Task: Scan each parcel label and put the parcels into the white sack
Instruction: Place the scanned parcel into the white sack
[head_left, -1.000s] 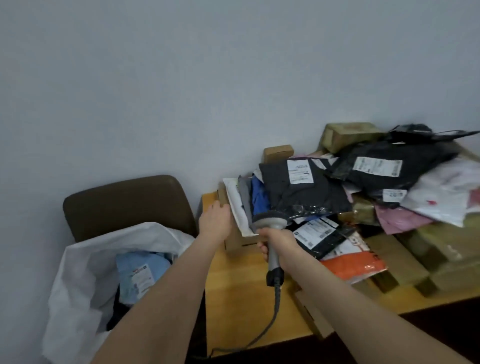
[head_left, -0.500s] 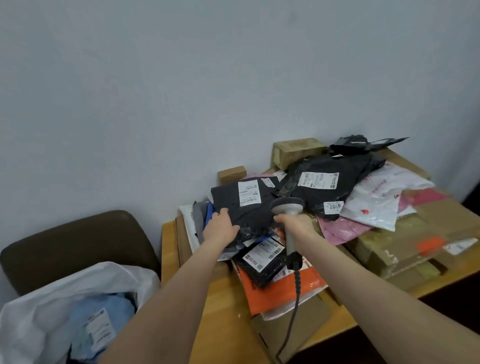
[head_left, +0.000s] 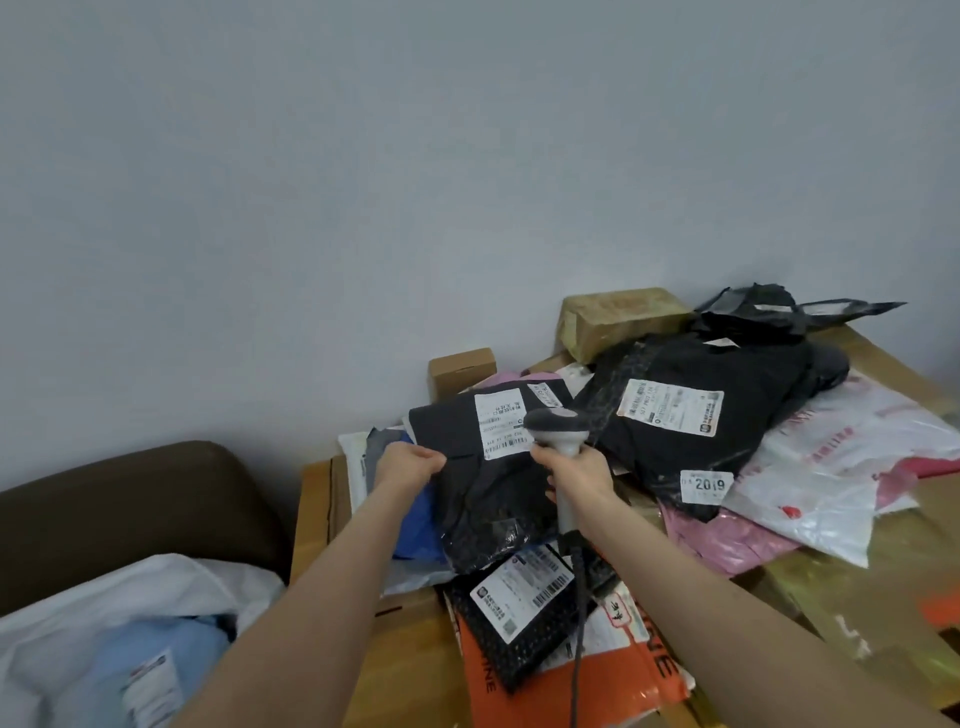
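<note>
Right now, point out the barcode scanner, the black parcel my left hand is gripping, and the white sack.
barcode scanner (head_left: 558, 422), head view, on its grey scanning head.
black parcel (head_left: 488, 499), head view, on the bare black plastic below its label.
white sack (head_left: 156, 579), head view, on its folded upper rim.

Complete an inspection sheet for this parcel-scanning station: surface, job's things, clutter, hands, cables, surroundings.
Surface: wooden table, largely covered by parcels.
Job's things: black parcel, label up; scanner head at the label; white sack lower left, blue parcel inside; pile of bags and boxes.
Clutter: nothing seen.
Hands: left hand pinches the black parcel's edge; right hand grips the scanner.
Cables: cable hangs from the scanner over an orange parcel.
Surroundings: brown chair behind the sack; plain wall.
</note>
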